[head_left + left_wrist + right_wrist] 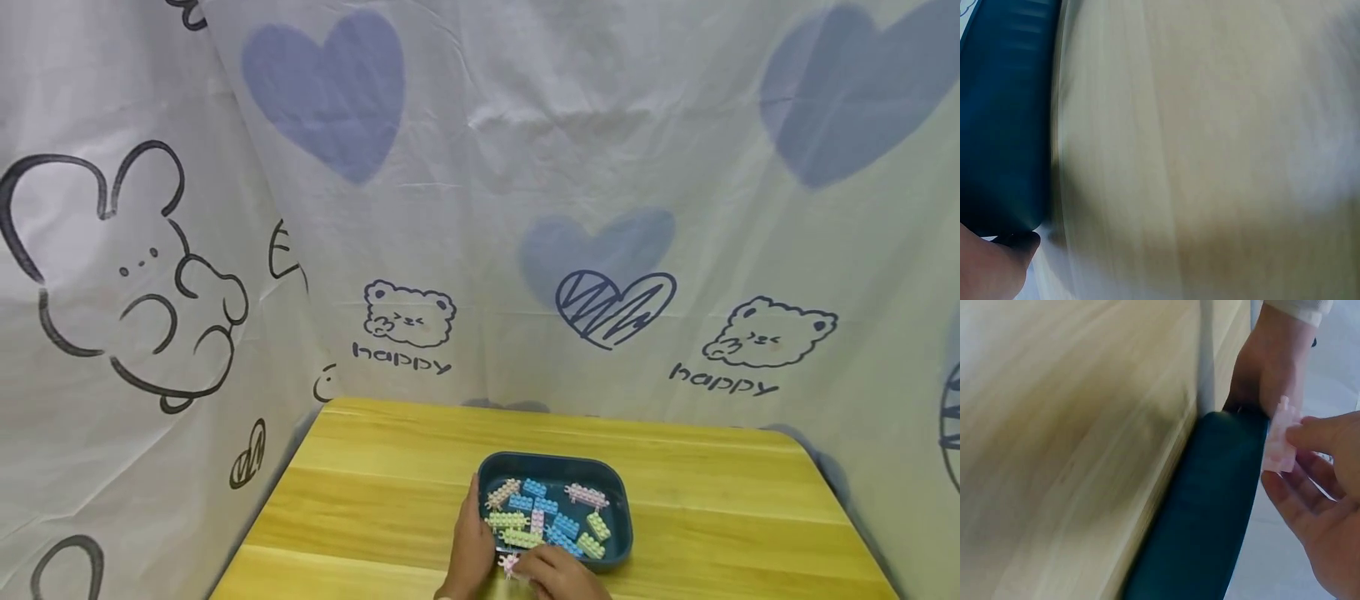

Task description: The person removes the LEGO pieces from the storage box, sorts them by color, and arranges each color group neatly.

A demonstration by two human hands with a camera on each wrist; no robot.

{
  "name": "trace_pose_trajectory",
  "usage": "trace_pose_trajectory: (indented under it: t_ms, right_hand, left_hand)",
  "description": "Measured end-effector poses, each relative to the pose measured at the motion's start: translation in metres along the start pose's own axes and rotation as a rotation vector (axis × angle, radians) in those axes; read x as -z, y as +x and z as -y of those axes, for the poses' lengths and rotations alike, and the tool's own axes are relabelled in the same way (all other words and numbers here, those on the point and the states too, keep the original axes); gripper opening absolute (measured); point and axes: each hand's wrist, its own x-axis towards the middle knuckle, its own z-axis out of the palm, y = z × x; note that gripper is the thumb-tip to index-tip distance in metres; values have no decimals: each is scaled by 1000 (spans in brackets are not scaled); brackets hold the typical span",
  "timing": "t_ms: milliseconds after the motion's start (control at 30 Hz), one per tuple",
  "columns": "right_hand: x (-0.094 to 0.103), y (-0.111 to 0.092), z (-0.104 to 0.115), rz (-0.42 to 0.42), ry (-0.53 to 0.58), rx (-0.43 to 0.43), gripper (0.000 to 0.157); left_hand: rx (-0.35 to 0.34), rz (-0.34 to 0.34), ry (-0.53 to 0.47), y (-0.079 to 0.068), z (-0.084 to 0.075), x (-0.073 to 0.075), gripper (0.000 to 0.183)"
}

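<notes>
A dark teal tray (618,508) holds several studded toy building bricks in blue, yellow-green, pink and peach. My left hand (471,546) holds the tray at its left side, one finger stretched along the outer wall. Part of that hand shows in the left wrist view, with a fingertip (1034,241) at the tray's lower corner. Just outside the near wall, my right hand (558,572) pinches a pale pink brick (1280,437) between thumb and fingers. Small pegs stick out from this brick.
The tray stands on a yellow wood-grain table (375,483). Behind and to the left hangs a white curtain (480,367) printed with hearts and bears. In the tray, blue bricks (565,525) cluster mid-right, and a pink brick row (587,496) lies near the back.
</notes>
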Motion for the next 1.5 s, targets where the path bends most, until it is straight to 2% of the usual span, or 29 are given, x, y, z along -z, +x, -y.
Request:
trace_pose_trajectory:
  t_ms: [67,133,167,233,467,600,833,1133,1367,1500]
  right_hand:
    - [0,-1,4,70,56,-47,17]
    - [-1,-3,7,144,116,-104,12]
    - [-1,-5,8,178,148,-143,15]
    - [-3,-8,8,222,176,-182,11]
    - [-18,-17,1,262,153,-158,7]
    - [-22,-19,-5,337,174,-218,9]
    - [-31,-24,-15,353,146,-207,11]
    - [-30,-19,-6,434,175,-342,11]
    - [-31,-16,-10,422,199,-326,10]
    - [-30,-15,-9,440,206,-358,11]
  left_hand:
    - [-4,1,5,0,1,0,67]
    - [0,3,8,1,2,0,67]
    - [6,5,11,1,2,0,67]
    - [9,6,12,1,2,0,68]
    - [11,-2,2,0,4,-2,67]
    - [18,8,-6,1,5,-3,67]
    - [16,16,-9,2,3,-2,66]
    - [17,16,2,2,3,-2,66]
    - [18,14,-10,2,2,-2,65]
    - [34,17,-14,2,2,-2,65]
